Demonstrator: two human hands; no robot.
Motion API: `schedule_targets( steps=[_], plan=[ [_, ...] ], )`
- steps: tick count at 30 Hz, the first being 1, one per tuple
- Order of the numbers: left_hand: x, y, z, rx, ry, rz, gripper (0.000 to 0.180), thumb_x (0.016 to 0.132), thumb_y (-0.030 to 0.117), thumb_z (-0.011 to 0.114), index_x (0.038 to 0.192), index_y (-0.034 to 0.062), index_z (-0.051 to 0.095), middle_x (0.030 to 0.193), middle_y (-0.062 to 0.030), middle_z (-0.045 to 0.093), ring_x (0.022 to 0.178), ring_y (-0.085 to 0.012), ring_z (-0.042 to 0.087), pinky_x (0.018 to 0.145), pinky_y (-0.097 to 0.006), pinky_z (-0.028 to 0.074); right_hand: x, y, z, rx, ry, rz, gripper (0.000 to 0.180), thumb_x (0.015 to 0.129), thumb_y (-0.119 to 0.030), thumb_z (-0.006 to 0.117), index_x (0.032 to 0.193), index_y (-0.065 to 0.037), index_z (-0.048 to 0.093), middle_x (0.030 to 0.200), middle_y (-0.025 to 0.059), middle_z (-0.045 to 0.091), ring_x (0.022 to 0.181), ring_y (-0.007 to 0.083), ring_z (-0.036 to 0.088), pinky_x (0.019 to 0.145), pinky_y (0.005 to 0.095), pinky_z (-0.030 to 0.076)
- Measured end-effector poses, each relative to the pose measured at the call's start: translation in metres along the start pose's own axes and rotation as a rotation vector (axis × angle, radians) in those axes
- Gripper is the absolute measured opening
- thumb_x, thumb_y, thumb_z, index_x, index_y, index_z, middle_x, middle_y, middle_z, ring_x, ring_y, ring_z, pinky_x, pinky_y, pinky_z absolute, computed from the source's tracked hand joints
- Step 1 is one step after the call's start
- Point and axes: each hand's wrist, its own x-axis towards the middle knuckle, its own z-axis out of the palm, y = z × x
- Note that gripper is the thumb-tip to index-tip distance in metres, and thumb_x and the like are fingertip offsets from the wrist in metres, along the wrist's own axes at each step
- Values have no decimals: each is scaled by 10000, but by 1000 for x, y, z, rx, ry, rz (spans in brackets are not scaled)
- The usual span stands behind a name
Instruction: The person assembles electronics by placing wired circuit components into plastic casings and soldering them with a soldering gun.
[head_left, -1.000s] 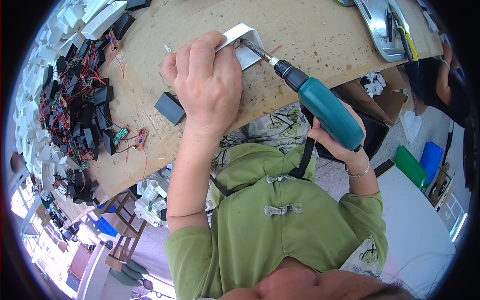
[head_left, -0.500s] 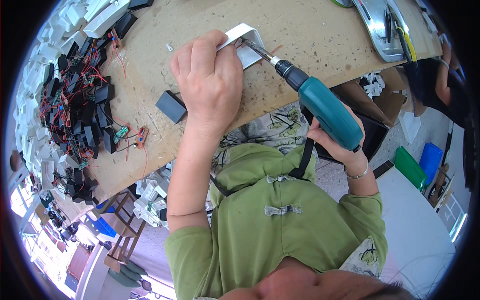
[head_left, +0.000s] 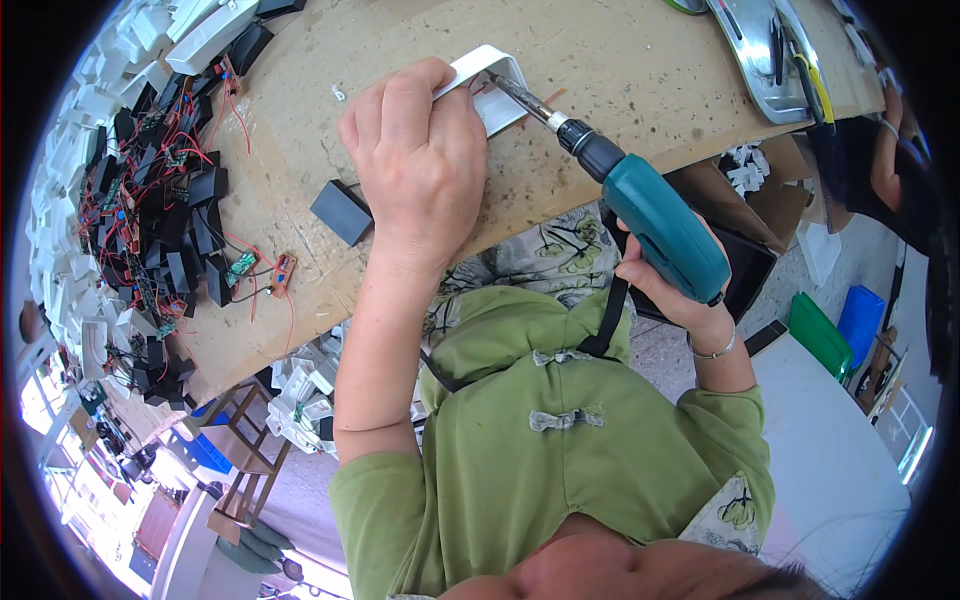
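My left hand (head_left: 415, 165) is closed round a white plastic housing (head_left: 487, 62), tilted on the workbench with its open side to the right. A teal electric screwdriver (head_left: 665, 225) lies in my right hand (head_left: 665, 295), which is wrapped round its body from below. The long bit of the screwdriver reaches into the housing; where its tip meets the plastic is hard to make out. Beside my left wrist rests a small black box (head_left: 342, 212), partly behind the arm.
Black boxes with red wires and circuit boards (head_left: 160, 220) are heaped on the left, white housings (head_left: 60, 230) behind them. A metal tray (head_left: 765, 60) with tools stands at the far right. Below the bench edge is a cardboard box (head_left: 745, 205). Another person's arm (head_left: 887, 170) shows at right.
The screwdriver has shifted very slightly to the right, its bit still inside the housing. The left hand keeps almost the same place and grip.
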Motion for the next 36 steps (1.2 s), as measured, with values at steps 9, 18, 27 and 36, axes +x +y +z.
schedule_targets(
  steps=[9,18,27,36],
  plan=[
    [0,0,0,-7,10,-7,54,665,23,618,696,52,585,937,-26,581,840,-204,546,769,-354,383,-1,2,1,-35,-15,-31,623,705,-100,809,1224,58,503,1088,131,625,893,174,618,789,282,496],
    [0,0,0,-14,10,-8,65,660,20,616,713,49,593,937,-24,578,843,-206,544,774,-355,383,-7,-2,0,-39,-14,-31,614,709,-85,801,1223,66,502,879,68,643,736,128,629,673,240,506],
    [0,1,-3,-11,-3,-8,49,674,34,614,717,46,593,940,-29,583,851,-214,546,782,-364,386,-23,-1,-5,-96,-16,-52,643,713,-142,804,1215,100,484,757,60,643,672,130,630,615,239,505],
    [-2,4,-34,-27,-149,-18,284,672,110,711,941,57,638,1081,-79,547,921,-240,546,832,-391,374,-24,-7,-10,100,-13,-11,559,741,-146,792,1179,71,521,795,52,633,697,115,585,622,246,484]
  ],
)
